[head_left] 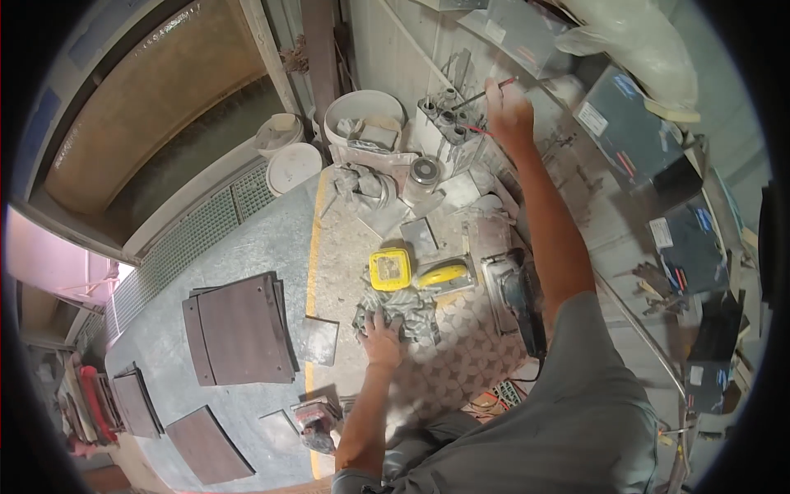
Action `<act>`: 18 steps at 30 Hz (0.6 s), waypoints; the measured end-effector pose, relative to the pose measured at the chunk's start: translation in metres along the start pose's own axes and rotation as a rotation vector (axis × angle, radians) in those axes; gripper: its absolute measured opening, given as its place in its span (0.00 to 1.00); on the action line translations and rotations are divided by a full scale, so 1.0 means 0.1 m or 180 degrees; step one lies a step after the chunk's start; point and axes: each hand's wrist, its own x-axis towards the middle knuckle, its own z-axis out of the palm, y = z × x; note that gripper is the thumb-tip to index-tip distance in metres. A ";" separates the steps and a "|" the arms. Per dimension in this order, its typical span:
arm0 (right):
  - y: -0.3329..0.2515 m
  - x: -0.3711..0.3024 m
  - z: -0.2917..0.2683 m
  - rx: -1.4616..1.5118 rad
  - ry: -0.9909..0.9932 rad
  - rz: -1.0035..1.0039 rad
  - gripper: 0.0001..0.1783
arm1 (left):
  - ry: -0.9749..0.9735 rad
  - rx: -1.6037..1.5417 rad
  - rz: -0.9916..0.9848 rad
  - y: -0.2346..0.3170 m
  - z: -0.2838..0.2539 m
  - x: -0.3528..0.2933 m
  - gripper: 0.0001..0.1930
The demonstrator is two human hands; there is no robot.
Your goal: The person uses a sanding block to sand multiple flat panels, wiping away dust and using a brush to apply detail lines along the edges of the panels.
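The bench [255, 235] is smooth grey-blue on the person's left, then, past a yellow-orange stripe [313, 239], pale and rough with dust; a light ribbed wall [391, 49] stands behind. Stiff, flat brown rectangular panels [239, 333] lie stacked on the grey-blue part. On the dusty side, a soft, crumpled grey-green cloth [421, 319] bunches up next to a square yellow plastic tub [389, 269]. The left hand [381, 337] rests palm-down on that cloth, its grip loose and fingers spread. Farther off, the right hand [510, 111] has its grip clenched around a thin dark stick with a red end [469, 100], over by a dusty white holder with round tubes [436, 136]. The stick's long axis slants, red end up to the right, dark end down-left toward the tubes; I can't tell whether it touches them.
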 end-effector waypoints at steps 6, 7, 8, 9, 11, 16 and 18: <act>0.06 0.10 0.76 0.0539 -0.0380 0.0747 0.20 | -0.0225 -0.3398 -0.0567 -0.31 -0.47 -0.25 0.25; 0.03 0.06 0.90 0.0556 -0.0595 0.0794 0.20 | -0.0363 -0.3280 -0.0858 -0.39 -0.58 -0.45 0.24; 0.04 0.03 1.02 0.0543 -0.0825 0.0840 0.21 | -0.0527 -0.3168 -0.1131 -0.42 -0.68 -0.64 0.23; 0.14 -0.05 1.21 0.0461 -0.0948 0.0826 0.21 | -0.0327 -0.3450 -0.1118 -0.38 -0.79 -0.78 0.22; 0.39 -0.28 1.58 0.0272 -0.1182 0.0776 0.22 | 0.0018 -0.4268 -0.1374 -0.20 -1.14 -0.92 0.21; 0.22 -0.47 1.89 0.0753 -0.1960 0.1242 0.21 | 0.0386 -0.3398 -0.1167 0.00 -1.18 -0.96 0.25; 0.27 -0.62 1.92 0.0802 -0.2007 0.1156 0.17 | 0.1111 -0.1807 -0.0596 -0.12 -0.64 -0.99 0.34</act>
